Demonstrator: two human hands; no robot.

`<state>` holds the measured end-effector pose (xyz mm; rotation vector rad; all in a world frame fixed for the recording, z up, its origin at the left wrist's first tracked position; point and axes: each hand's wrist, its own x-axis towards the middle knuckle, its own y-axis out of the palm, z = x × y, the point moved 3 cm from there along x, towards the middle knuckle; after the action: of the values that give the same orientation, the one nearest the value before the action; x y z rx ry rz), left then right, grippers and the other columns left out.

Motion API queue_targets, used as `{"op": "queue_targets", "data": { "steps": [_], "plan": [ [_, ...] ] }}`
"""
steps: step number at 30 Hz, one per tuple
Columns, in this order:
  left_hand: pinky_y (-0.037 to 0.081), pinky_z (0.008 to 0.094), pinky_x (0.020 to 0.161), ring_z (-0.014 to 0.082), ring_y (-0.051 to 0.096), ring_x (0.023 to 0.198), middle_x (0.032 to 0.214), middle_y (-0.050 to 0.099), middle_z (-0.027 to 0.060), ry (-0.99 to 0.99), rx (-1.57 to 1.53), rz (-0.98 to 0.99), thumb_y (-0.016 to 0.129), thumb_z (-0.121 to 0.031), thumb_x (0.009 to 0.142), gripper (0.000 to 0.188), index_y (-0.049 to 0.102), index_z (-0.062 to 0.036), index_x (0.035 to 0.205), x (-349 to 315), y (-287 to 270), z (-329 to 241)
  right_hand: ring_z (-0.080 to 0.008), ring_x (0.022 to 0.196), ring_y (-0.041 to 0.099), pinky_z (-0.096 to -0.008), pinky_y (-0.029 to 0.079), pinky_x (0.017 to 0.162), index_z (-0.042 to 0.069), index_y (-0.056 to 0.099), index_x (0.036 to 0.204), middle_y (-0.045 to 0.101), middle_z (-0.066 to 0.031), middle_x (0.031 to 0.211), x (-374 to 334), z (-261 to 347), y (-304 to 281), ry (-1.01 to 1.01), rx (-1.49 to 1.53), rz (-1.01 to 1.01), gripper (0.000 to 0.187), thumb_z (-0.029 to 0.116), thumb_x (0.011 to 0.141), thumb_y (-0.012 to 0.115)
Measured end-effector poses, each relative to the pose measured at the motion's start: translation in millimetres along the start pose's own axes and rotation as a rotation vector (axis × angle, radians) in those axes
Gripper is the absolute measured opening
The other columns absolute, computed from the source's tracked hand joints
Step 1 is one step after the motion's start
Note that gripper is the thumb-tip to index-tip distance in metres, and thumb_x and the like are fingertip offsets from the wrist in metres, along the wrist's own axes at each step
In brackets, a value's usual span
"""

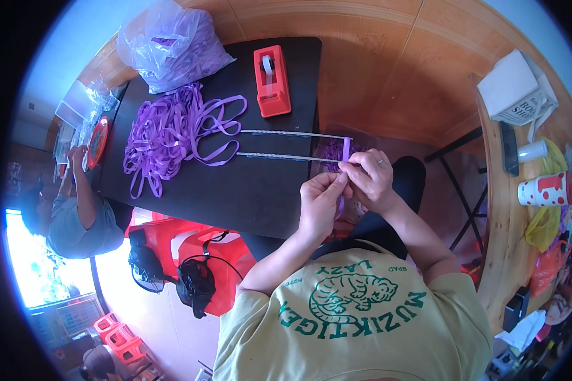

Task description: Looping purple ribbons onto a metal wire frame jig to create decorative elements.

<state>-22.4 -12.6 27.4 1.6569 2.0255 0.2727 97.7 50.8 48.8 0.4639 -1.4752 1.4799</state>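
In the head view, the person's two hands work close together right of centre. The right hand [370, 178] has thumb and fingers pinched on a purple ribbon [346, 150], by the end of the lower rod [286, 157]. The left hand [321, 200] sits just below and to the left, thumb and forefinger pressed together on the ribbon too, though its fingers hide most of the grip. The ribbon spans the gap between the lower rod and the upper rod [299, 134], near their right ends.

Both rods jut rightward past the edge of a black table [260, 203]. At their left ends lies a loose purple pile [159, 136], upper left of the frame, with a stuffed plastic bag [171, 54] just above it. A red tape dispenser [273, 82] stands at upper centre. Over at far left I see another person [86, 225] beside a red plate [98, 143]. At far right, a spotted cup [543, 189] lies on a wooden bench [508, 254].
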Motion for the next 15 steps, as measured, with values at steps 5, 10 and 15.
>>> {"op": "queue_targets", "data": {
  "steps": [5, 10, 15],
  "plan": [
    [0.036, 0.0157, 0.051, 0.0023, 0.049, 0.056, 0.068, 0.06, 0.0012, -0.042, -0.016, 0.031, 0.056, -0.014, 0.094, 0.019, 0.064, -0.0007, 0.082, -4, -1, -11, -0.0218, 0.069, 0.055, -0.0326, 0.042, 0.058, 0.004, 0.066, 0.085, 0.055, -0.0055, 0.08, 10, -1, 0, 0.025, 0.14, 0.067, 0.026, 0.009, 0.06, 0.07],
    [0.041, 0.0172, 0.059, 0.0046, 0.054, 0.065, 0.075, 0.063, 0.0033, -0.042, -0.018, 0.12, 0.053, -0.018, 0.096, 0.022, 0.065, 0.0007, 0.093, -9, 11, -39, -0.0205, 0.066, 0.054, -0.0307, 0.042, 0.058, 0.001, 0.063, 0.081, 0.054, -0.0061, 0.077, 20, -14, 3, 0.196, 0.404, 0.101, 0.018, 0.003, 0.065, 0.071],
    [0.045, 0.0219, 0.072, 0.0094, 0.058, 0.081, 0.093, 0.066, 0.0075, 0.23, 0.08, 0.012, 0.05, -0.017, 0.097, 0.025, 0.062, 0.0029, 0.107, -18, 14, -48, -0.0074, 0.063, 0.047, -0.0245, 0.037, 0.056, -0.002, 0.06, 0.069, 0.054, -0.0021, 0.07, 20, -40, 14, 0.624, 0.771, 0.114, 0.017, 0.005, 0.08, 0.071]
  ]
}}
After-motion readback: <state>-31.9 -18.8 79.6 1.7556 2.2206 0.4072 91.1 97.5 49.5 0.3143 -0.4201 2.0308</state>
